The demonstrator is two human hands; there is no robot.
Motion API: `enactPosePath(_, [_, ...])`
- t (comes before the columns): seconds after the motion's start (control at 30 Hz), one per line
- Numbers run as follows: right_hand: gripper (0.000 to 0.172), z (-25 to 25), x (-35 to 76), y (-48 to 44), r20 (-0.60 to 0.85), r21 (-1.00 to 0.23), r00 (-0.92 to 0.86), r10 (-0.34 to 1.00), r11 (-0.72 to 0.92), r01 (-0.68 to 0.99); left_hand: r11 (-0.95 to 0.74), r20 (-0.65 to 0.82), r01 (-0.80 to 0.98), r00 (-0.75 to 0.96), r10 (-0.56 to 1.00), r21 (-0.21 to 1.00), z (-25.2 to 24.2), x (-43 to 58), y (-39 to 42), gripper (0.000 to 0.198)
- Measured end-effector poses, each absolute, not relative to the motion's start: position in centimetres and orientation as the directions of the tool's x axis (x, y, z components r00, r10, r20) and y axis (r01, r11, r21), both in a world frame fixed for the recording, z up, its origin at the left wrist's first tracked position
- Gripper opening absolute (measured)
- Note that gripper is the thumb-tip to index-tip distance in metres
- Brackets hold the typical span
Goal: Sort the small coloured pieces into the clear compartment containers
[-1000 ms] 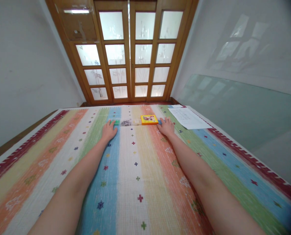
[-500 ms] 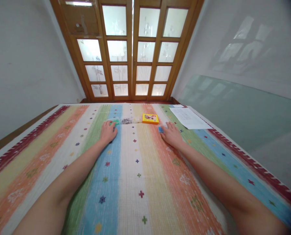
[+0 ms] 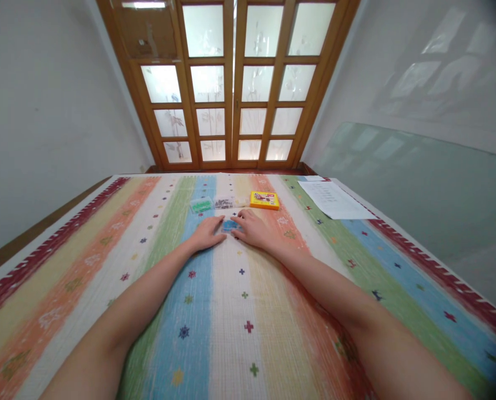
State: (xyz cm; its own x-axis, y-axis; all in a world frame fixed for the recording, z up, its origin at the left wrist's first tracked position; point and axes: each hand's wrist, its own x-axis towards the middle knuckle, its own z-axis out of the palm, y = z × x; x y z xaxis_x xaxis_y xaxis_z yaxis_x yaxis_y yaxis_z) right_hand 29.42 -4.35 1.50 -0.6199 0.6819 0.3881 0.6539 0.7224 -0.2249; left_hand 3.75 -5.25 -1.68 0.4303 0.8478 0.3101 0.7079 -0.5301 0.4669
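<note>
My left hand (image 3: 206, 234) and my right hand (image 3: 254, 229) lie close together on a striped cloth (image 3: 106, 266), fingertips meeting at a small blue box (image 3: 230, 225). Both hands touch the blue box, fingers curved around its sides. Just beyond them sit a green box (image 3: 201, 205), a clear box with dark bits (image 3: 224, 203) and a yellow card box (image 3: 265, 200), in a row.
A white printed sheet (image 3: 330, 199) lies at the far right of the cloth. Wooden glazed doors (image 3: 231, 83) stand behind the table's far edge. A glass panel (image 3: 418, 183) leans along the right wall.
Both hands have come together toward the middle. The right hand slid the blue box left and nearer; the left hand has let go of the green box, which stays in the row.
</note>
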Motion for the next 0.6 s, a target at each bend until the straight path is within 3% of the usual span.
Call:
enactPosePath(0.13, [0.043,0.1,27.8,-3.1,0.423,-0.274,-0.641,0.640,0.765,0.583,-0.457,0.318,0.732,0.334,0.887,0.505,-2.3,2.6,-4.5,0.071])
enactPosePath(0.33, [0.046,-1.3,28.9,-2.9,0.428,-0.301,-0.647,0.632,0.774,0.557,-0.511,0.334,0.730,0.393,0.857,0.453,-2.5,2.7,-4.2,0.070])
enactPosePath(0.6, [0.038,-0.5,27.9,-2.9,0.403,-0.387,-0.536,0.742,0.669,0.635,-0.509,0.347,0.725,0.380,0.857,0.463,-1.9,3.4,-5.1,0.084])
